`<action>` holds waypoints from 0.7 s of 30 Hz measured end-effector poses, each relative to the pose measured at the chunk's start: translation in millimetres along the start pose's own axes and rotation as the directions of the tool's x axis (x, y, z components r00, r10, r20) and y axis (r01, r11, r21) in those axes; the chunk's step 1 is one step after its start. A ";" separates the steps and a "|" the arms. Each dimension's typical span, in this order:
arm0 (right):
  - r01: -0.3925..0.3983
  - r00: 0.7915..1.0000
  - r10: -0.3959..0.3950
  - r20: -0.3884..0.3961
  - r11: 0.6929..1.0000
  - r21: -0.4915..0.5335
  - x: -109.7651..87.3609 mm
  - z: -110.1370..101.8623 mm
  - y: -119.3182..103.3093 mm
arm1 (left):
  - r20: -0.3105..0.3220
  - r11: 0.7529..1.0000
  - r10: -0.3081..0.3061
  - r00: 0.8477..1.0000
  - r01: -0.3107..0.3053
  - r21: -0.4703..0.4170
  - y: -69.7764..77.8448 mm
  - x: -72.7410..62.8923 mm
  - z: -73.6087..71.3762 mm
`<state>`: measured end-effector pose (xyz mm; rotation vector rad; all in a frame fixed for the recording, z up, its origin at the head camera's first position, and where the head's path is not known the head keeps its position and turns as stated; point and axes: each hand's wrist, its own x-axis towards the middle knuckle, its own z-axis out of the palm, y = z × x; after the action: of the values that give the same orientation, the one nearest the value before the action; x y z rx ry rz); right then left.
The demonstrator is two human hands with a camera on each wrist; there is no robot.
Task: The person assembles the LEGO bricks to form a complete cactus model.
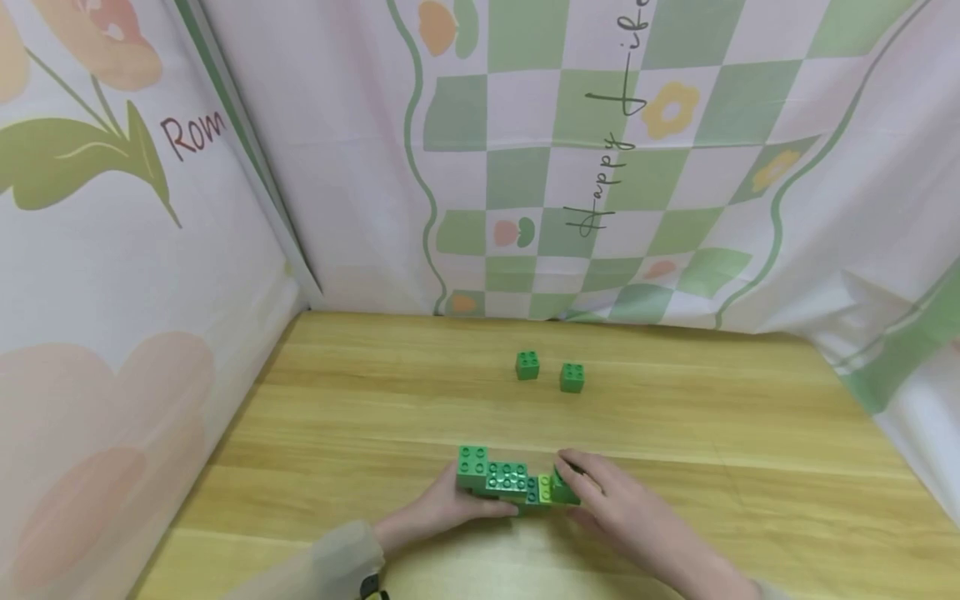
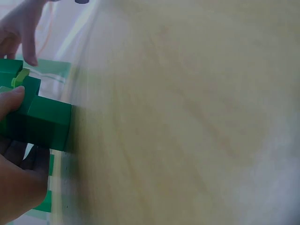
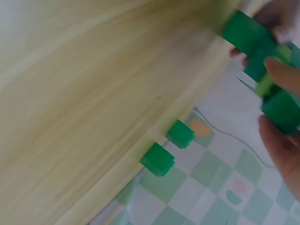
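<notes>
Fingers: left hand (image 1: 447, 504) grips a green block assembly (image 1: 507, 477), thumb on its near side, other fingertips hidden in the head view; right hand (image 1: 626, 510) pinches the right end, covering part. Assembly sits between both hands, cropped in the left wrist view. Forearms slant inward. Two loose green bricks (image 1: 527, 365) stand beyond.

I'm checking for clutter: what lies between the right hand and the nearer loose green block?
Only bare tabletop lies between the right hand and that green block, as the head view shows.
</notes>
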<state>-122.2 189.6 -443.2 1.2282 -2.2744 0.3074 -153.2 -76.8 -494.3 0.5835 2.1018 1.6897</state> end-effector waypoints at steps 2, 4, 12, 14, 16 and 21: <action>0.033 0.999 -0.033 -0.006 0.998 -0.047 0.9 3.5 0.0 | 0.005 1.000 0.005 1.000 -0.005 -0.003 0.5 -0.2 0.1; 0.054 0.998 -0.055 -0.005 0.995 -0.078 1.0 6.2 0.0 | 0.008 1.000 0.009 1.000 -0.009 -0.008 0.7 -0.2 0.2; 0.029 1.000 -0.029 -0.002 0.999 -0.014 -4.5 11.8 3.3 | 0.000 1.000 0.018 1.000 -0.018 -0.011 0.6 0.2 -0.2; 0.022 1.000 -0.022 -0.005 1.000 0.011 -6.2 13.3 4.9 | -0.001 1.000 0.014 1.000 -0.014 -0.014 0.1 0.3 -0.4; 0.017 1.000 -0.017 -0.004 0.999 0.027 -7.8 14.9 6.5 | 0.000 1.000 0.009 1.000 -0.009 -0.017 -0.3 0.4 -0.4; -0.036 0.999 0.034 0.017 0.991 0.128 -9.1 15.7 8.2 | -0.004 1.000 0.003 1.000 -0.003 -0.011 -0.6 0.3 -0.3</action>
<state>-130.3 193.8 -460.9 1.2591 -2.3214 0.4656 -153.7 -77.0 -494.9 0.5808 2.0948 1.7045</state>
